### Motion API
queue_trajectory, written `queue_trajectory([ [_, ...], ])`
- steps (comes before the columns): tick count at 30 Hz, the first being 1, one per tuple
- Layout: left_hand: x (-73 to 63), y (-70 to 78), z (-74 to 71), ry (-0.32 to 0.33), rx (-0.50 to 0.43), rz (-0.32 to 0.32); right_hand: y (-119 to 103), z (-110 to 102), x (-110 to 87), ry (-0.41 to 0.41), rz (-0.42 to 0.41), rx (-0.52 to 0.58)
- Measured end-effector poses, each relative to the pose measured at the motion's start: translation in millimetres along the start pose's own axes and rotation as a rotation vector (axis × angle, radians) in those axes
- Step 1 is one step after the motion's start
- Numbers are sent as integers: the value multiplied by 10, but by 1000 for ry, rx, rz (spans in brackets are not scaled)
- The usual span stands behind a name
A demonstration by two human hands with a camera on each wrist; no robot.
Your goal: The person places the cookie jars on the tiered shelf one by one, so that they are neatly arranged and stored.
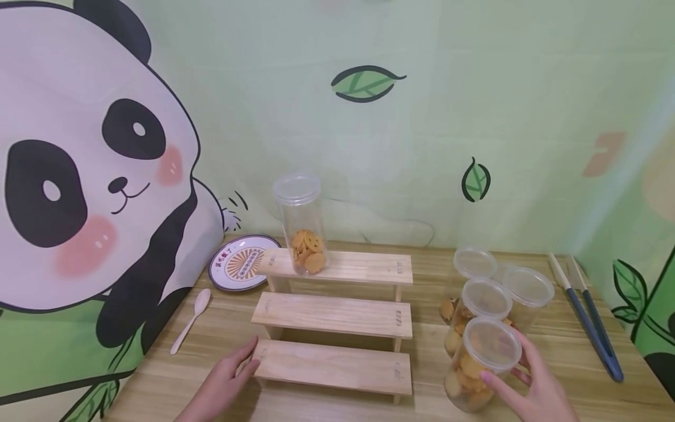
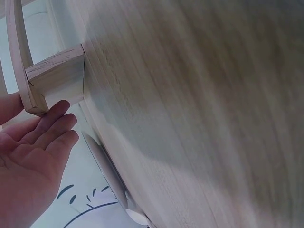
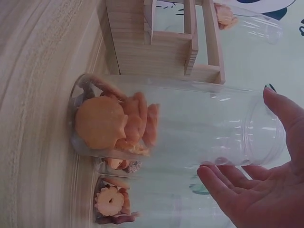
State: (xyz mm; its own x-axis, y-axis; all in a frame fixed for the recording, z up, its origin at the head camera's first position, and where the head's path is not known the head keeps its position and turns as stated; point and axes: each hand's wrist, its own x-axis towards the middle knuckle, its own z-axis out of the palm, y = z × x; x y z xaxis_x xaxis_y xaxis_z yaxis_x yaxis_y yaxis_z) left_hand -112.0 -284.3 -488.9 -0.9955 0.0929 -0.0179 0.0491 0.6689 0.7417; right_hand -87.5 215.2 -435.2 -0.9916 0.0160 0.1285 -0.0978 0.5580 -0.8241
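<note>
My right hand [image 1: 538, 381] holds a clear lidded jar of cookies [image 1: 477, 381] near its top, thumb on one side and fingers on the other. In the right wrist view this jar [image 3: 190, 123] stands upright, orange cookies in its lower part. My left hand [image 1: 227, 375] is at the left end of the lowest step of a three-step wooden stand [image 1: 332, 366]. The left wrist view shows that board's end [image 2: 35, 102] between thumb and fingers. Another cookie jar [image 1: 306, 228] stands on the top step, towards its left.
Several more lidded cookie jars [image 1: 477, 264] cluster behind the held one. Tongs with blue handles [image 1: 593, 328] lie at the far right. On the left are a round patterned plate [image 1: 218, 272] and a pale spoon [image 1: 190, 322]. A panda-print backdrop [image 1: 448, 117] rises behind the wooden table [image 1: 432, 398].
</note>
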Motion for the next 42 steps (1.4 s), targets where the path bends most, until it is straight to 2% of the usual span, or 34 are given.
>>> queue_trajectory([
  [8,8,17,-6,-1,12,-7,-38,-3,6,-30,37,61],
  [25,8,-19,16,6,21,13,-11,5,1,-21,30,80],
  [32,3,-22,22,9,21,18,-61,-35,19,10,-57,12],
  [35,7,-17,21,8,21,16,-133,-81,37,-1,-82,9],
  [42,13,-16,16,8,25,1,-307,-200,68,-53,-79,15],
])
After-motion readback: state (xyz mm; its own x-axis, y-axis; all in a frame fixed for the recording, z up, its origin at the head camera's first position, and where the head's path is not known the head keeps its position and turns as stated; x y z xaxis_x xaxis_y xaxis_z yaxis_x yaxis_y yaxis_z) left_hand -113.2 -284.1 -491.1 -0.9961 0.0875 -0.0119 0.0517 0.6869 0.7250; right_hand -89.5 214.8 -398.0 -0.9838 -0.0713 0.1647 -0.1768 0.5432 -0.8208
